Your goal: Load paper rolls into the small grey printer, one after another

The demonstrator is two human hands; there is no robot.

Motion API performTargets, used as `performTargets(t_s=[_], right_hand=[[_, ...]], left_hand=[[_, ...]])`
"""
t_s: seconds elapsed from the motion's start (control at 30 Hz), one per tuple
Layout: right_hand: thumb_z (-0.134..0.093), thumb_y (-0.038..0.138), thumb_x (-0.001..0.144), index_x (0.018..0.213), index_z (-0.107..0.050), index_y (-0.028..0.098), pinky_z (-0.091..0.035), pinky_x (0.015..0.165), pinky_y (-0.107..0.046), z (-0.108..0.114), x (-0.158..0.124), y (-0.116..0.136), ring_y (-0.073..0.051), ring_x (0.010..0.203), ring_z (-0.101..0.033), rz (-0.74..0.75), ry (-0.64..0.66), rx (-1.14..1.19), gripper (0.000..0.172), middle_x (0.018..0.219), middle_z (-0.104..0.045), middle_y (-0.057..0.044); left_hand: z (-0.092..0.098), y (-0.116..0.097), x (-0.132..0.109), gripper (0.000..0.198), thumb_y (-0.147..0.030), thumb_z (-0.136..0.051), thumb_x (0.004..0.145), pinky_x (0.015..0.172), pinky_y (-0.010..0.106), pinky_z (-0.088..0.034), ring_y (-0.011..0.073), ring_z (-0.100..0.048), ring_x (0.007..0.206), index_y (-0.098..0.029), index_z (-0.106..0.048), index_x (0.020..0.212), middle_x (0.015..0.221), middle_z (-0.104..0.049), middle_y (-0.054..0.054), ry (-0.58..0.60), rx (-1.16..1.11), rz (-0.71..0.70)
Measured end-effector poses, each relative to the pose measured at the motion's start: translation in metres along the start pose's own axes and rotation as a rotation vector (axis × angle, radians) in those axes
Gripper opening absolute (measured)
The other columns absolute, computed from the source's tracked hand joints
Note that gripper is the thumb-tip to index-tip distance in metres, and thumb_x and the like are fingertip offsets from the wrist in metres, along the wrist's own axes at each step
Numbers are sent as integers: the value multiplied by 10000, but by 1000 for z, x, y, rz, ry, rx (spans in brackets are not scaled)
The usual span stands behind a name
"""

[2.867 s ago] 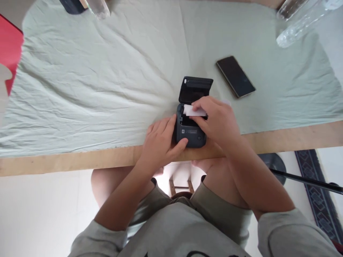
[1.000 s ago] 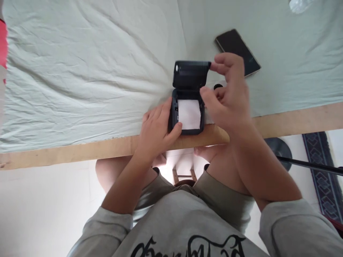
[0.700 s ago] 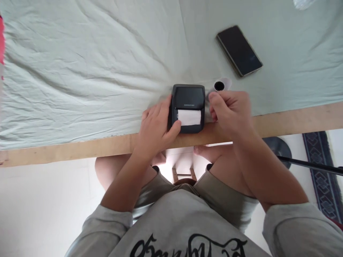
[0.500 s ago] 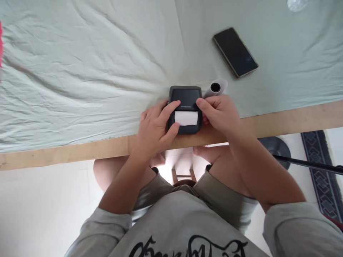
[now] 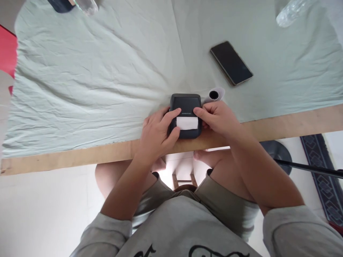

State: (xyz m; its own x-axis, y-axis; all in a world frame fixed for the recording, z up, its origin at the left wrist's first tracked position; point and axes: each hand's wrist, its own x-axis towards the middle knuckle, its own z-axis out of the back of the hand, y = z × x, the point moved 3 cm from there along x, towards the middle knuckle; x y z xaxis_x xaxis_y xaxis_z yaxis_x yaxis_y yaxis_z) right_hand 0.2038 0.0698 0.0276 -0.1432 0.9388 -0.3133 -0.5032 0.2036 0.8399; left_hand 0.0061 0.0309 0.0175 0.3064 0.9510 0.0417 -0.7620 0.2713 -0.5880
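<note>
A small black receipt printer (image 5: 185,104) lies at the table's near edge, with a strip of white paper (image 5: 187,123) showing across its front part. Around its left side is my left hand (image 5: 158,131), closed on it, forefinger and thumb on its top face. My right hand (image 5: 218,116) grips the right side, thumb on the lid's edge and the other fingers curled, partly hidden. Just beyond my right hand lies a white paper roll (image 5: 220,93) with a dark core.
A dark phone (image 5: 231,63) rests on the pale green cloth (image 5: 120,78) at the right. Clear plastic bottles (image 5: 291,15) (image 5: 88,5) and a dark object (image 5: 61,5) stand at the far edge. A wooden edge (image 5: 72,155) borders the table in front of me.
The view has shifted, so the table's far side shows more and things sit slightly lower. Both hands stay on the printer; my right thumb has slid slightly inward over the lid.
</note>
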Motion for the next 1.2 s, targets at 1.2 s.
performTargets(t_s=[1.2], right_hand=[[-532,605,892,691,-376,232,-293,587,-312,1,-6,-24,-133,599,-405,212,63,-216,452,629,-459,18]], left_hand=[[-6,16,2,1070,-649,-888,682,1146,488,-450,363,-570,1364,-158,-467,1535,1481,-597,171,10,25,-4]])
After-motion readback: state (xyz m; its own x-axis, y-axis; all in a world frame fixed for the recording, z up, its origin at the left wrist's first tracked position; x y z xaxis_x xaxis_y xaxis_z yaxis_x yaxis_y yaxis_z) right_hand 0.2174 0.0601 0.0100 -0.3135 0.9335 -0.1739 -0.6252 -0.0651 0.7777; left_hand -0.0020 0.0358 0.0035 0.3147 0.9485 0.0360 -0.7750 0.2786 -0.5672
